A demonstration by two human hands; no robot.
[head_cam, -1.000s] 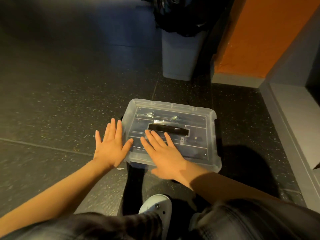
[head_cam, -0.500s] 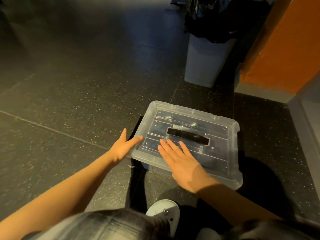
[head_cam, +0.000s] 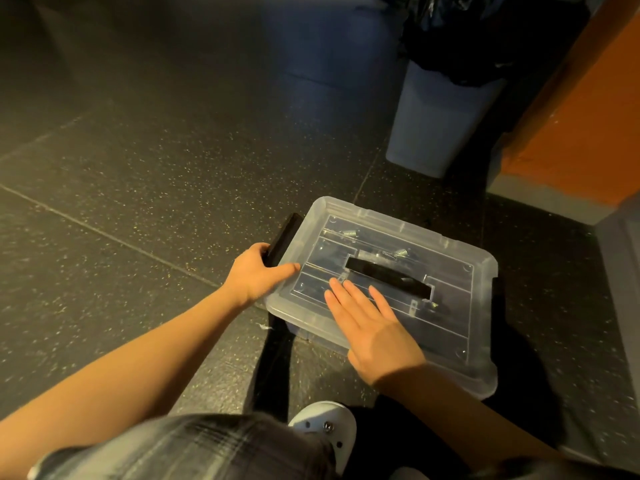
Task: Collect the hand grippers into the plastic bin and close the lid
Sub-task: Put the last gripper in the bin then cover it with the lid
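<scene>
The clear plastic bin [head_cam: 460,382] sits on the dark floor [head_cam: 138,168] with its lid [head_cam: 450,271] on; the right hand [head_cam: 375,327] lies flat and spread on the lid's near edge; the left hand [head_cam: 258,271] curls around the black side latch [head_cam: 282,239]; open floor stretches leftward; a grey waste bin [head_cam: 433,126] stands beyond.

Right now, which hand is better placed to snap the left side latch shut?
Left. The left hand is already curled around the black latch at the bin's left edge. The right hand lies flat on the lid.
</scene>
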